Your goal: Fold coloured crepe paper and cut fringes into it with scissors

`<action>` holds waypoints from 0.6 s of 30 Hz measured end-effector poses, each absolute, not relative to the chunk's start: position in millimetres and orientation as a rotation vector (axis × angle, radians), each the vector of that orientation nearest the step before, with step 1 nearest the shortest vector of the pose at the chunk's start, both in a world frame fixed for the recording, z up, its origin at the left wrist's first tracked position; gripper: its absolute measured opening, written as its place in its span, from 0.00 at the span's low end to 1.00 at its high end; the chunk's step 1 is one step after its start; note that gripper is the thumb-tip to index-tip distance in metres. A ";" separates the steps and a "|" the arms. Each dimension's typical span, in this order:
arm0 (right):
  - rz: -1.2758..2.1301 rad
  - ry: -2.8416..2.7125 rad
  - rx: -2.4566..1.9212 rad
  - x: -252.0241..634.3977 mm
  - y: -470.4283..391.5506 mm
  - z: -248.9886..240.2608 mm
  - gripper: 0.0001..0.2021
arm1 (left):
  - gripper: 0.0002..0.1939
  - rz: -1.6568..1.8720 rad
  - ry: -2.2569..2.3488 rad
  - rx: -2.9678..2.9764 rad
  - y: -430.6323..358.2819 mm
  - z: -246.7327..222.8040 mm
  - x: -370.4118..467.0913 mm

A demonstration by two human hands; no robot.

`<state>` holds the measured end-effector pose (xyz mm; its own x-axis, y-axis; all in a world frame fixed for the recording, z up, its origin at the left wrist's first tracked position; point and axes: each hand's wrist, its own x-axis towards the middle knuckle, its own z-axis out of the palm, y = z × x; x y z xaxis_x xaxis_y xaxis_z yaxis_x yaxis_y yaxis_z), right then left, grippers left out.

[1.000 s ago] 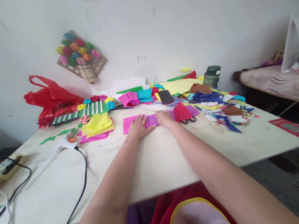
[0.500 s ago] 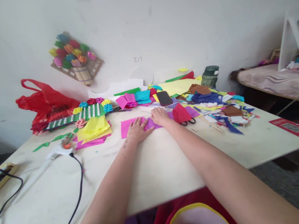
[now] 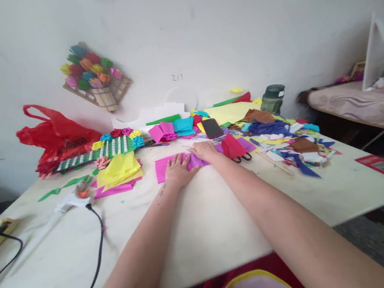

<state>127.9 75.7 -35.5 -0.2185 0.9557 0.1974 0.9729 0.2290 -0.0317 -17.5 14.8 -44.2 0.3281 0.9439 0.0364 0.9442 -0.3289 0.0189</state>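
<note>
My left hand (image 3: pixel 178 171) lies flat with its fingers spread, pressing down on a magenta sheet of crepe paper (image 3: pixel 161 170). To its right, my right hand (image 3: pixel 204 151) has its fingers drawn together on a purple piece of crepe paper (image 3: pixel 193 161), which partly overlaps the magenta sheet. Its fingertips point left, and the exact grip is hidden. Beside my right wrist, folded red paper (image 3: pixel 232 146) covers part of what look like scissors, with black handle loops (image 3: pixel 242 158) showing.
A white glue gun (image 3: pixel 74 199) with a black cord lies left, near yellow paper sheets (image 3: pixel 119 169). Behind are a red plastic bag (image 3: pixel 59 133), a phone (image 3: pixel 212 128) and a green bottle (image 3: pixel 273 98). Paper scraps (image 3: pixel 296 146) and a wooden stick (image 3: pixel 275 163) lie right.
My right hand has shifted slightly left, its fingers now pointing more to the left. My left hand stays on the paper. The camera view has moved slightly.
</note>
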 end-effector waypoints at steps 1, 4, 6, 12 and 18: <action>-0.163 -2.321 -1.838 127.6 77.1 -34.4 0.31 | 0.42 -0.067 -1.844 -2.541 15.5 -43.7 -15.2; -0.216 -2.327 -1.813 127.1 82.5 -31.3 0.30 | 0.42 -0.093 -1.914 -2.495 17.8 -43.2 -8.4; -0.226 -2.337 -1.798 127.3 86.5 -30.7 0.29 | 0.42 -0.113 -1.950 -2.465 19.1 -43.8 -5.1; -0.287 -2.344 -1.717 129.1 82.1 -31.2 0.24 | 0.43 -0.139 -1.957 -2.433 21.8 -48.1 -3.4; -0.310 -2.212 -1.767 144.6 49.0 -1.3 0.21 | 0.41 -0.163 -1.946 -2.443 23.1 -49.0 -3.4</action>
